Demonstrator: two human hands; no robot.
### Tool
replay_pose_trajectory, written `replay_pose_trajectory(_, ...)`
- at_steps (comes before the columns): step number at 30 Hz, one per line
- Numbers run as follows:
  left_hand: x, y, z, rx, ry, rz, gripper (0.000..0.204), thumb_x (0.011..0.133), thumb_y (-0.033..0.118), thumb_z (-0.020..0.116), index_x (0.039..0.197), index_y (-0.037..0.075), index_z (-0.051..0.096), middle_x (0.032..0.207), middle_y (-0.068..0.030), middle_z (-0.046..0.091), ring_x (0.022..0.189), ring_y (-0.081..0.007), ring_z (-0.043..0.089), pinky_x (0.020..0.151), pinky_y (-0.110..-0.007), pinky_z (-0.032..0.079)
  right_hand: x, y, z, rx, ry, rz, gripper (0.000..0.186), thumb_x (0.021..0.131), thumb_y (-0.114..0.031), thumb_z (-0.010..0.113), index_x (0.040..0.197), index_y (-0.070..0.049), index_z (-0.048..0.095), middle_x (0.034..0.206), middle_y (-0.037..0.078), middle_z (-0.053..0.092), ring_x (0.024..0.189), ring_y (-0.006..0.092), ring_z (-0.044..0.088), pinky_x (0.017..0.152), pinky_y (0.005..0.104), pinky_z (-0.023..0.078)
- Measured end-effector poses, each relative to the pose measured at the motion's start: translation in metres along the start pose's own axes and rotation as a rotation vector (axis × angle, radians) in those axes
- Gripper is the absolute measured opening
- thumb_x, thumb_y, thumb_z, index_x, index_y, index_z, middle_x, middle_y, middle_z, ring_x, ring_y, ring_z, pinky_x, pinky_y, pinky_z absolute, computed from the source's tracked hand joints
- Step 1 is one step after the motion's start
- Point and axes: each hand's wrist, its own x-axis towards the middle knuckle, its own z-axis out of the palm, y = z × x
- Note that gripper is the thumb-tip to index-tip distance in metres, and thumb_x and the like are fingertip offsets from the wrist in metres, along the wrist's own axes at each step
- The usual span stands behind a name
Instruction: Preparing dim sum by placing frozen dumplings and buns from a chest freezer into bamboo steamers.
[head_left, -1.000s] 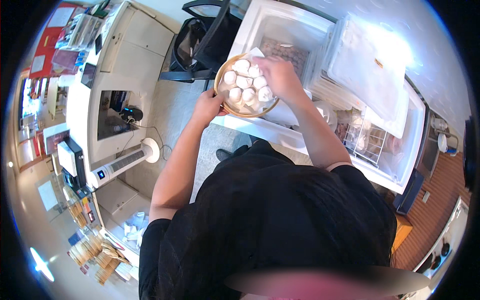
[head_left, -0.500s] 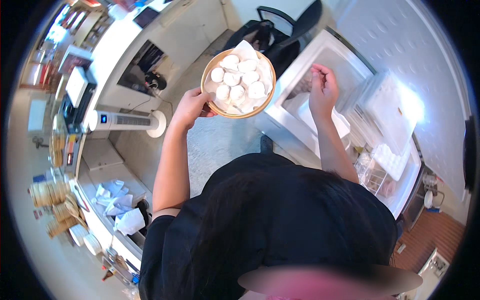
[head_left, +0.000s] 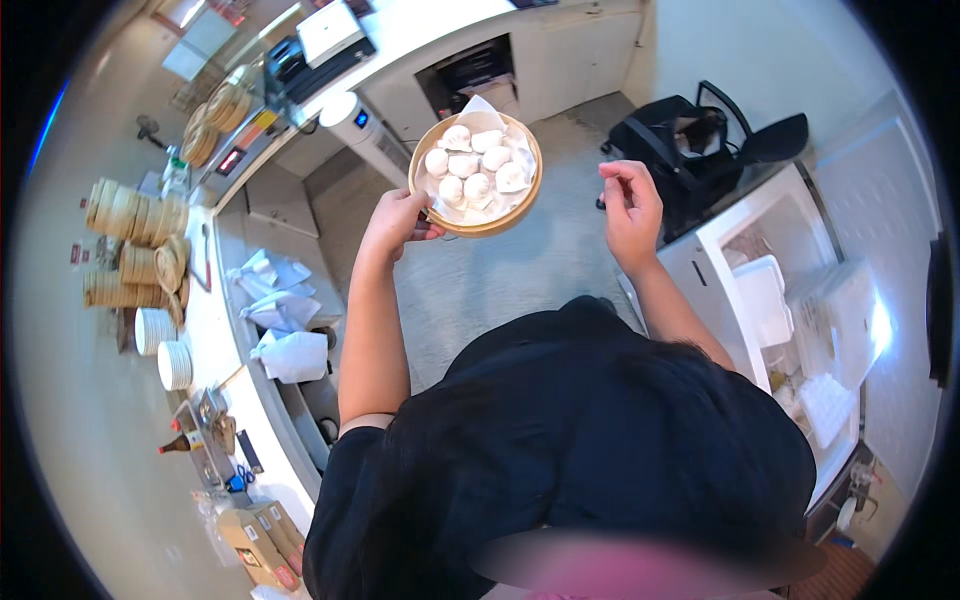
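My left hand [head_left: 398,222] grips the near left rim of a round bamboo steamer basket [head_left: 513,214], thumb on top and fingers underneath. White paper lines the basket, one corner sticking up at the far side. Several white dumplings [head_left: 477,185] lie on the paper. To the right of the basket and apart from it, my right hand [head_left: 632,212] is raised in the air. Its fingers are loosely bent, the thumb stands a little away from them, and I see nothing held.
At right stands an open chest freezer [head_left: 715,240] with white trays and boxes inside. A black office chair [head_left: 690,130] is ahead right. Along the left runs a counter [head_left: 230,345] with stacked bamboo steamers [head_left: 135,215] and white bowls [head_left: 174,366]. A white tower fan [head_left: 370,135] stands behind the basket.
My view and body have turned left, away from the freezer. The basket has come along in my left hand. My right hand has moved out from over the freezer.
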Motion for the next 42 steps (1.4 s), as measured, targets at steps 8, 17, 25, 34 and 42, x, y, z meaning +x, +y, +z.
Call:
replay_pose_trajectory(8,-0.009,-0.037,-0.116,-0.130,0.162,-0.037,0.026,0.094,0.015,0.057,0.108,-0.006,0.065,0.090,-0.0143,0.073,0.069,-0.0207,0.074,0.061,-0.028,0.062,-0.002,-0.011,0.086,-0.116,-0.224,-0.054,0.016,0.094,0.008,0.060,0.102,-0.002,0.070,0.094,0.006,0.066,0.074,0.0115,0.058,0.067,0.0245,0.047)
replay_pose_trajectory(17,0.026,-0.052,-0.210,-0.214,0.313,-0.038,0.030,0.093,0.015,0.058,0.109,-0.009,0.064,0.092,-0.0174,0.073,0.068,-0.0216,0.074,0.060,-0.029,0.063,0.042,0.020,0.218,-0.007,-0.340,-0.058,0.014,0.096,0.007,0.060,0.101,-0.002,0.069,0.094,0.006,0.065,0.075,0.0117,0.058,0.067,0.0244,0.047)
replay_pose_trajectory(25,0.046,-0.035,-0.301,-0.323,0.443,-0.067,0.029,0.092,0.014,0.060,0.110,-0.007,0.064,0.094,-0.0168,0.072,0.074,-0.0225,0.075,0.064,-0.031,0.063,0.112,0.033,0.370,0.173,-0.519,-0.124,0.015,0.094,0.008,0.059,0.100,-0.001,0.069,0.093,0.006,0.064,0.077,0.0131,0.058,0.067,0.0245,0.047)
replay_pose_trajectory(34,0.054,-0.042,-0.407,-0.377,0.520,-0.040,0.027,0.093,0.015,0.057,0.109,-0.006,0.065,0.090,-0.0152,0.074,0.070,-0.0213,0.075,0.062,-0.030,0.063,0.127,0.005,0.514,0.333,-0.627,-0.193,0.018,0.092,0.010,0.060,0.100,-0.001,0.070,0.093,0.008,0.065,0.076,0.0155,0.059,0.068,0.0257,0.047)
replay_pose_trajectory(42,0.036,-0.065,-0.524,-0.243,0.472,-0.059,0.027,0.094,0.018,0.057,0.108,-0.004,0.064,0.085,-0.0145,0.073,0.068,-0.0225,0.075,0.060,-0.030,0.062,0.083,-0.027,0.605,0.315,-0.648,-0.277,0.016,0.093,0.010,0.060,0.100,-0.002,0.069,0.094,0.009,0.066,0.075,0.0162,0.059,0.066,0.0263,0.047)
